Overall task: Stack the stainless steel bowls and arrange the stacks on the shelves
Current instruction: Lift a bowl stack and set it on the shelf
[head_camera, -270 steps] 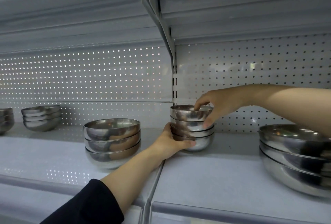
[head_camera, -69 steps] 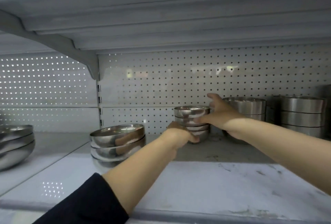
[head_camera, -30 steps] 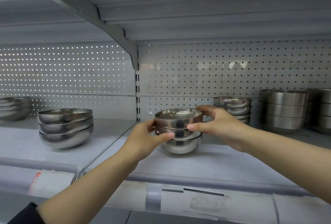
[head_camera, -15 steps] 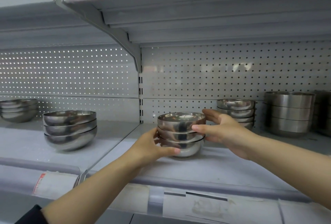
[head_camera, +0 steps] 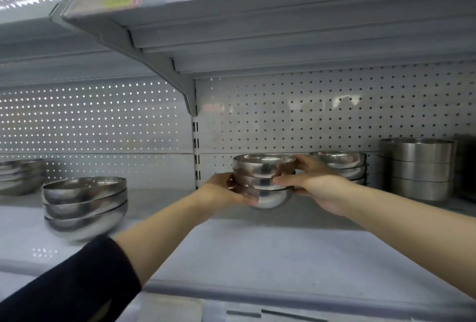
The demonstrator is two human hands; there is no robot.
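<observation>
**Both hands on the small bowl stack, mid-shelf**

I have my left hand (head_camera: 226,190) curled round the left side of the small stack of bowls (head_camera: 264,180), fingers wrapping under the lowest bowl. My right hand (head_camera: 313,183) grips the right side, thumb laid across the front of the middle bowl and fingers reaching round the far rim of the top one. The stack looks three bowls deep; whether its base touches the shelf (head_camera: 257,249) or hangs just above it I cannot tell, since my fingers cover the underside.

Just right of my right hand, and partly hidden behind it, stands another stack of rounded bowls (head_camera: 342,164) against the perforated back panel (head_camera: 309,115). Further right is a taller stack of straight-sided bowls (head_camera: 418,167), well apart from what I hold.

To the left, past the upright post (head_camera: 196,151), a stack of wider bowls (head_camera: 85,203) sits near the front of the neighbouring bay, its near side blurred. At the far left edge another stack (head_camera: 20,177) shows only partly.

Overhead, the upper shelf (head_camera: 283,12) and its slanted bracket (head_camera: 144,56) hang above the stack. My dark sleeve (head_camera: 69,285) fills the near left corner.
</observation>
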